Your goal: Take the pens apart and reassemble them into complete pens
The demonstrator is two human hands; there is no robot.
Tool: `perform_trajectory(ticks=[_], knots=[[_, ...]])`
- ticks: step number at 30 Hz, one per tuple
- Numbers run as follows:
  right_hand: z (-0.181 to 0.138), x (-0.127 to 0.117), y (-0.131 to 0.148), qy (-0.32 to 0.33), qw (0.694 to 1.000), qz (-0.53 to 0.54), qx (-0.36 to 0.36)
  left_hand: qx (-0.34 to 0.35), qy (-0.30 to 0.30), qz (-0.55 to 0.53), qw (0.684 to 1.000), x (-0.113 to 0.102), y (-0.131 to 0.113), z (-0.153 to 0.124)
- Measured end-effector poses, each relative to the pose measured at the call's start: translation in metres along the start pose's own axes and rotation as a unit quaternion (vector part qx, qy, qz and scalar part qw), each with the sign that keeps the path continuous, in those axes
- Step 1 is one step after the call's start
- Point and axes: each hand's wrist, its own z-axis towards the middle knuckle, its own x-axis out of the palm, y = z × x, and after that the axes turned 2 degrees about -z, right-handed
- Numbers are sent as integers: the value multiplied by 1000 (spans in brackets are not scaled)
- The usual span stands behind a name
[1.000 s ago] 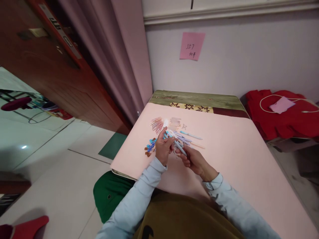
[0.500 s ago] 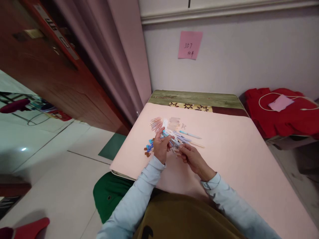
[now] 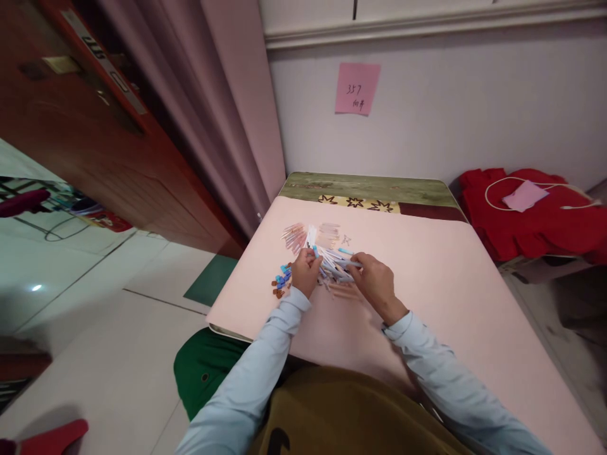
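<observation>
My left hand [image 3: 306, 273] is closed in a pinch over the left of the pile, its fingers on a small light-blue pen part [image 3: 315, 251]. My right hand [image 3: 377, 283] is to the right, thumb and forefinger closed on a pale pen barrel [image 3: 352, 262] that points left. Between the hands lies a heap of white and bluish pen pieces [image 3: 334, 268]. Blue and brown small pieces [image 3: 281, 283] lie left of my left hand. Beyond it are pinkish clear tubes [image 3: 294, 236], white thin sticks [image 3: 311, 235] and another row of clear tubes [image 3: 329, 235].
A pink sheet [image 3: 427, 303] covers the table. Small clear pieces [image 3: 346, 240] lie near its far side. At the right, red cloth [image 3: 531, 221] bears a cable and a pink paper. A pink note [image 3: 357, 88] is on the wall; a wooden door [image 3: 118, 158] stands left.
My hands, close together on a light-blue pen before, have moved apart. The right hand has moved up and right with the pale barrel; the left stays over the pile. The view has shifted slightly.
</observation>
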Motion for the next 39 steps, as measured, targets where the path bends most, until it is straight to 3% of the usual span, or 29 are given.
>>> perform_trajectory(ticks=[6, 13, 18, 23, 29, 34, 37, 39], knots=[[-4, -18, 0, -25, 999, -43, -10, -11, -19, 53, 998, -3, -4, 2], [-7, -38, -2, -52, 998, -46, 5, -2, -24, 237, 971, -4, -1, 8], [-8, -16, -7, -34, 998, -37, 26, 3, -8, 333, 943, 1, -4, 7], [6, 15, -14, -5, 1000, 12, 1, 17, 0, 358, 934, 2, -11, 4], [31, 19, -44, 5, 998, -51, 31, 42, -13, 272, 961, -9, -14, 0], [32, 10, -48, 34, 999, -36, 13, -21, 4, 82, 996, -9, -19, -7], [22, -3, -33, 10, 997, 52, 49, -81, 14, -71, 994, -6, -30, -11], [12, -11, -16, 32, 976, 207, 66, -123, 55, -160, 978, -2, -40, -15]])
